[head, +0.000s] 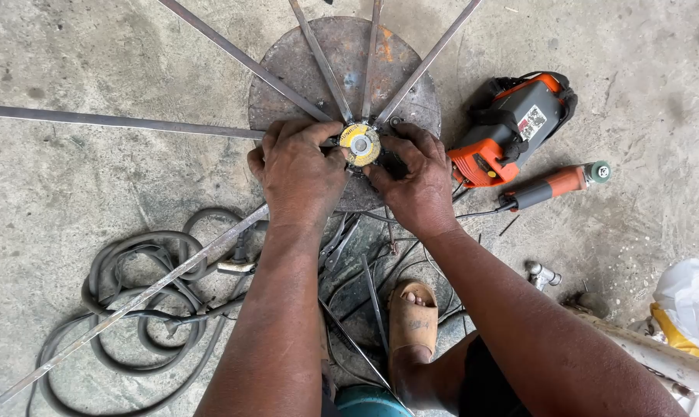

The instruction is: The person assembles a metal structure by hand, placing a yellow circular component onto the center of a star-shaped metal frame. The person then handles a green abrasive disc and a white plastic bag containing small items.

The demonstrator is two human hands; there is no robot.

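A small grinding disc with a yellow label and a metal hub (359,144) sits between my two hands over a round rusty steel plate (291,73). My left hand (297,171) curls around the disc's left side, thumb against its rim. On the disc's right side, my right hand (412,179) grips a dark tool body, mostly hidden under the fingers. Several flat steel bars (245,59) fan out from the middle of the plate.
An orange and grey welding machine (511,127) lies to the right, with an orange-handled angle grinder (554,185) beside it. Grey hose coils (133,309) lie at the lower left. A long steel bar (133,297) crosses them. My sandalled foot (412,313) rests below. White bag (693,297) at right.
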